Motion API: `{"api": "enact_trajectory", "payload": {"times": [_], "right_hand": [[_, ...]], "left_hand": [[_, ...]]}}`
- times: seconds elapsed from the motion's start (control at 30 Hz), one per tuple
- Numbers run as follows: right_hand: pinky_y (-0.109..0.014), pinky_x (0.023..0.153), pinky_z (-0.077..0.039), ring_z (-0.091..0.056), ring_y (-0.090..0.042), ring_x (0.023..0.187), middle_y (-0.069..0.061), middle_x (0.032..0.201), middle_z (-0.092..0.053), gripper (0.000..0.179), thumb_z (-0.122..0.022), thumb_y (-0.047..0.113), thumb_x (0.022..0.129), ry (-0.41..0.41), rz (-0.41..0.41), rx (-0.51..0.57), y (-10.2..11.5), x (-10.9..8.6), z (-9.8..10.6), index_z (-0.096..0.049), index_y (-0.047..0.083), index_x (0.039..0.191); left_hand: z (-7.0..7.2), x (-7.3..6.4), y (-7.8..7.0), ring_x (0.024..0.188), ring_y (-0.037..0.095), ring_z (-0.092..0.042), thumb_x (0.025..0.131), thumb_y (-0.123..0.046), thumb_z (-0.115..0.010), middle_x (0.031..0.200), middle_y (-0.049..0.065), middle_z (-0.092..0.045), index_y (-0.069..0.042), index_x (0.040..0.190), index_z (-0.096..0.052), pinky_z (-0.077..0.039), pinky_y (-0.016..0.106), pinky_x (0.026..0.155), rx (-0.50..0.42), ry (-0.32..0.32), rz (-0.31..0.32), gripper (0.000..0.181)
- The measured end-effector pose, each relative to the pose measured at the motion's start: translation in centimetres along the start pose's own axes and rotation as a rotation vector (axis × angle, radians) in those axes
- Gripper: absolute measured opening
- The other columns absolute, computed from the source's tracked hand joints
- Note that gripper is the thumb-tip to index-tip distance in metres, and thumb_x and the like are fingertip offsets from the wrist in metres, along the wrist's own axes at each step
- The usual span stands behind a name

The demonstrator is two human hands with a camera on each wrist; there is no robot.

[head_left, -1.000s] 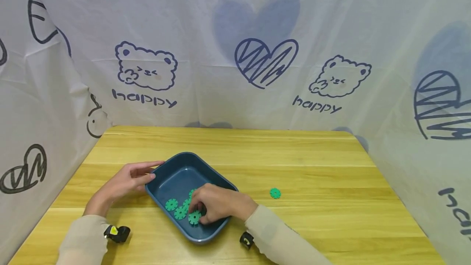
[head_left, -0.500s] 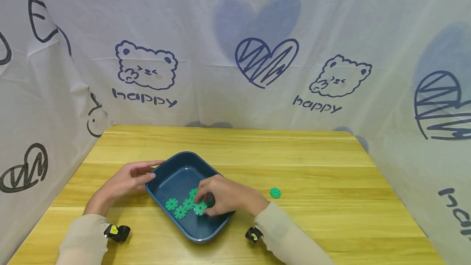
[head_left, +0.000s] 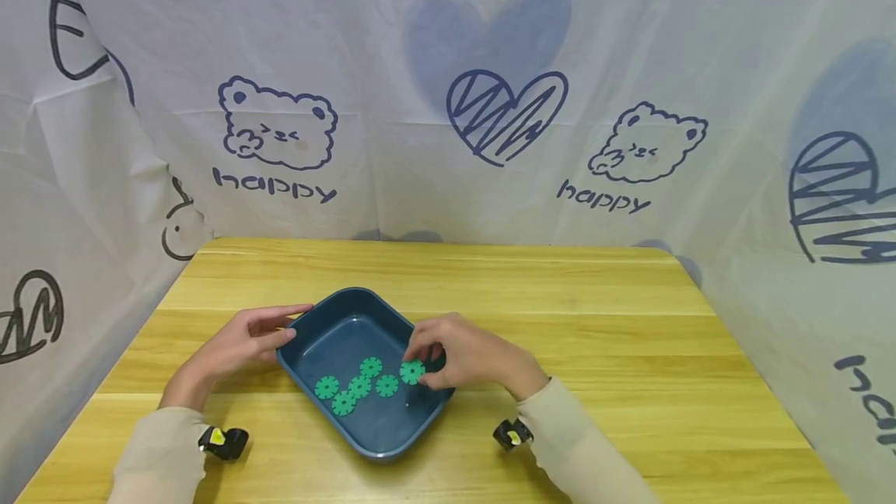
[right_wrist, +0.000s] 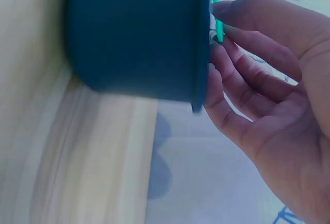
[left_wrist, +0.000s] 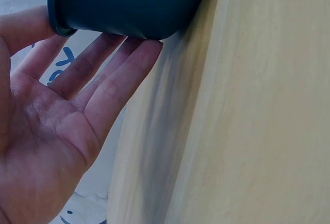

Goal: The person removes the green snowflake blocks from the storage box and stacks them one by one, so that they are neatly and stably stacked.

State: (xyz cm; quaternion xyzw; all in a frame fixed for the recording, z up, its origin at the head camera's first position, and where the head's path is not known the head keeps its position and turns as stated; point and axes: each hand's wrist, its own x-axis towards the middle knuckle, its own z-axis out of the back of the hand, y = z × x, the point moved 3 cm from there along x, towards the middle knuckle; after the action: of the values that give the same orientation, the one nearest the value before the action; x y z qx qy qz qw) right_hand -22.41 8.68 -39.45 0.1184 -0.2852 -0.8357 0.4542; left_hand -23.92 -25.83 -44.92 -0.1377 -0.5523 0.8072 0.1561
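My right hand [head_left: 458, 352] pinches a green notched plastic disc [head_left: 412, 371] between thumb and fingers, at the right side of a dark blue tray [head_left: 378, 442]. In the right wrist view the disc [right_wrist: 218, 15] shows edge-on at the fingertips, by the tray's rim [right_wrist: 198, 80]. Several more green discs [head_left: 344, 403] lie on the tray floor, some overlapping. My left hand [head_left: 241, 344] touches the tray's left corner, thumb over the rim. Its fingers [left_wrist: 113, 85] lie nearly straight against the outer wall [left_wrist: 124, 7].
The tray stands on a wooden table [head_left: 595, 294]. A white cloth [head_left: 392, 193] printed with hearts and bears hangs behind the table and along its sides. Black wrist cameras [head_left: 224, 442] sit by both cuffs.
My right hand has moved up and to the right with its disc, now covering where a loose disc showed on the table. More tray discs are uncovered. The left hand has stayed put.
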Motion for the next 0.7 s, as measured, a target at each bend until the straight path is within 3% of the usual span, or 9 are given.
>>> {"api": "enact_trajectory", "payload": {"times": [0.07,0.17,0.27,0.33,0.7], "right_hand": [[-0.018,0.081,-0.057,-0.063,-0.006,0.088,0.001,0.105,-0.071,0.023,-0.081,0.009,0.086,-0.017,0.001,0.002,-0.3,-0.5,0.4,-0.079,0.011,0.109],[-0.023,0.081,-0.060,-0.064,-0.007,0.087,0.000,0.105,-0.071,0.022,-0.081,0.009,0.086,-0.039,-0.002,0.011,-0.8,-1.2,0.9,-0.079,0.011,0.108],[-0.029,0.081,-0.062,-0.067,-0.011,0.087,0.000,0.106,-0.072,0.022,-0.082,0.008,0.085,-0.059,-0.015,0.020,-1.4,-2.0,1.2,-0.079,0.011,0.107],[-0.030,0.081,-0.062,-0.068,-0.013,0.087,0.000,0.105,-0.072,0.022,-0.082,0.008,0.085,-0.073,-0.022,0.017,-1.9,-2.5,1.4,-0.079,0.012,0.106],[-0.036,0.079,-0.063,-0.070,-0.025,0.086,-0.001,0.103,-0.073,0.022,-0.081,0.003,0.082,-0.148,-0.052,0.034,-3.8,-5.4,2.2,-0.079,0.011,0.102]], "left_hand": [[0.0,0.0,0.0,0.120,0.000,-0.059,0.105,-0.021,-0.060,0.157,0.030,-0.044,-0.003,0.153,-0.048,-0.063,0.034,0.084,0.001,0.002,-0.002,0.053],[0.0,0.0,0.0,0.130,0.020,-0.058,0.105,-0.021,-0.060,0.156,0.030,-0.045,-0.003,0.152,-0.049,-0.063,0.035,0.084,0.013,-0.004,-0.004,0.052],[0.0,-0.1,0.0,0.139,0.043,-0.047,0.105,-0.021,-0.060,0.157,0.030,-0.044,-0.003,0.152,-0.049,-0.063,0.035,0.084,0.032,-0.010,-0.003,0.052],[0.0,-0.1,0.0,0.140,0.050,-0.043,0.105,-0.021,-0.060,0.157,0.030,-0.044,-0.003,0.152,-0.049,-0.063,0.036,0.084,0.036,-0.011,-0.002,0.052],[0.0,-0.1,0.0,0.139,0.054,-0.044,0.105,-0.021,-0.060,0.156,0.031,-0.043,-0.003,0.153,-0.048,-0.064,0.037,0.083,0.033,-0.012,-0.001,0.052]]}}
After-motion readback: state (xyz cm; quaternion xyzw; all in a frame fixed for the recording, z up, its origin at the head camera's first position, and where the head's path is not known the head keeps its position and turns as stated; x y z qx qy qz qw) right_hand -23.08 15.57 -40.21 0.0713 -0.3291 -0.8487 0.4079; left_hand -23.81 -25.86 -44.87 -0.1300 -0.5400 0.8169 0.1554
